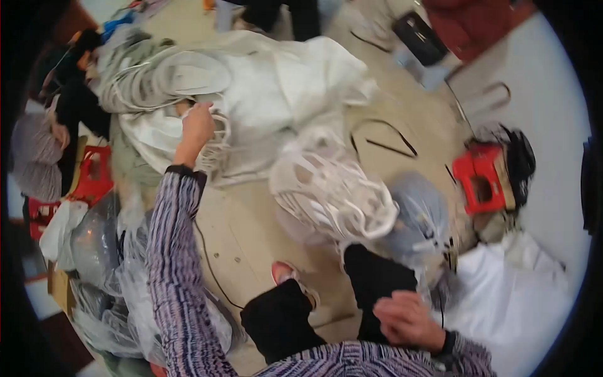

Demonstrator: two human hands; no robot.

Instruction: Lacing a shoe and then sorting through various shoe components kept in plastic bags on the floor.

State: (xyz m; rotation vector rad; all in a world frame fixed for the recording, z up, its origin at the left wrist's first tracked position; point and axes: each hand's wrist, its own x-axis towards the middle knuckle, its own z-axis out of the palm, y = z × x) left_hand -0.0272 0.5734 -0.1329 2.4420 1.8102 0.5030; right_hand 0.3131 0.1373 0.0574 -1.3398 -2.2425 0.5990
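Beige floor [242, 217] underlies the white sack [282, 81]; over it my left hand [198, 125], seemingly gathering, looks closed on pale cords [215, 157], next needing a steady pull; right hand [411, 319] half-uncurled, apparently empty

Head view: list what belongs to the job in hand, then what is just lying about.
Apparently in the job:
Pale cords, at the left hand
White sheet under them
Pale bundle ahead of the right knee, probably

Apparently just lying about:
Black strap on the floor
Red stool on the right
Clear plastic bags on the left
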